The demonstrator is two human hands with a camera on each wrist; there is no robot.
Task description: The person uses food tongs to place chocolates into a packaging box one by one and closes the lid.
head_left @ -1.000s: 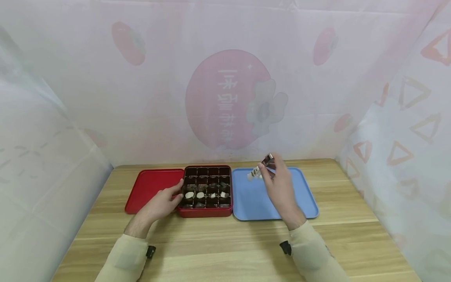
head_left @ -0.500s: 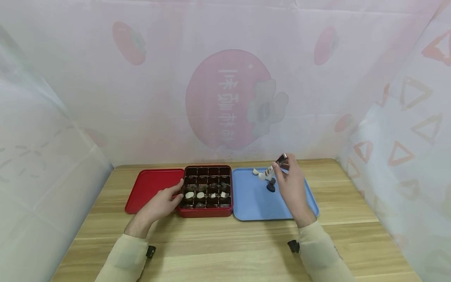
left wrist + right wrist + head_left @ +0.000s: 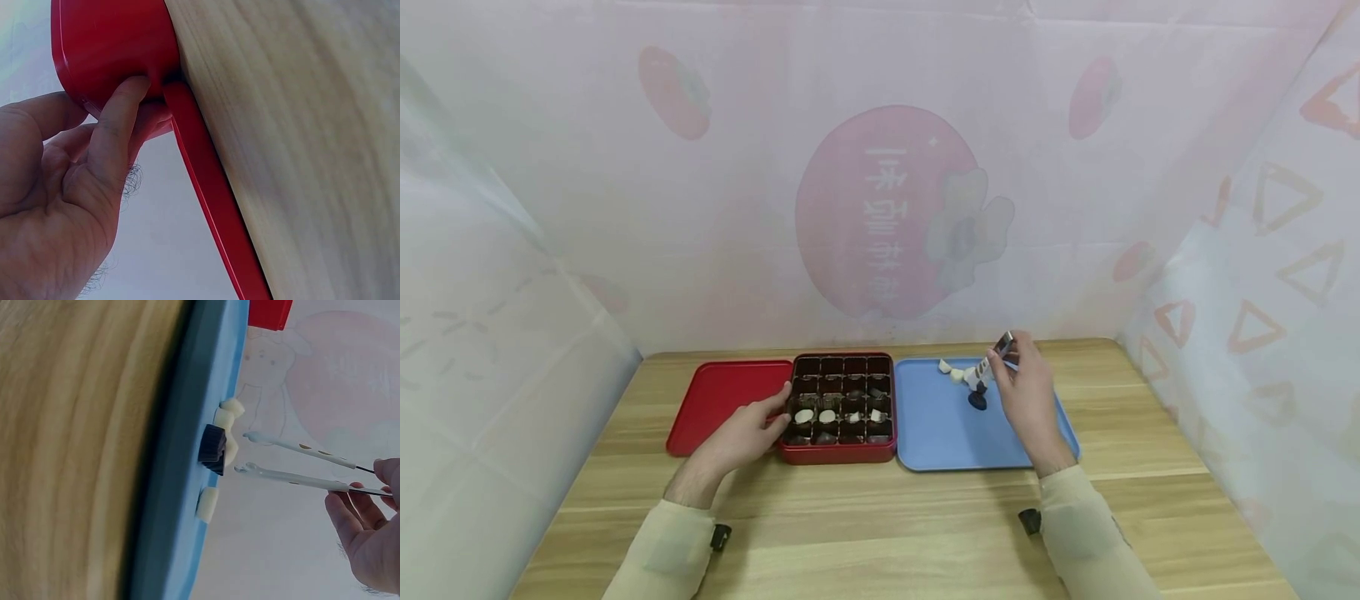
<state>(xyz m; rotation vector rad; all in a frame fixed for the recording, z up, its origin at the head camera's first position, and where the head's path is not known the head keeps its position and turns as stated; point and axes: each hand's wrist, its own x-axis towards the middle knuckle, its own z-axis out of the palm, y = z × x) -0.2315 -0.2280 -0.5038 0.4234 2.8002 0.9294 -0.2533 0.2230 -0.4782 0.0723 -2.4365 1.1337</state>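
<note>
Your right hand (image 3: 1028, 404) pinches tongs (image 3: 306, 481), tips parted near sweets (image 3: 213, 447); your left hand (image 3: 745, 432), fingers spread, touches the box (image 3: 837, 453), likely steadying it.

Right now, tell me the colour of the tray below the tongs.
The tray is light blue, clearest in the head view.

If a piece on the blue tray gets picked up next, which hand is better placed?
Probably the right hand: it holds tweezers with tips parted near the dark piece on the blue tray. The left hand is over at the red box, touching its side.
</note>
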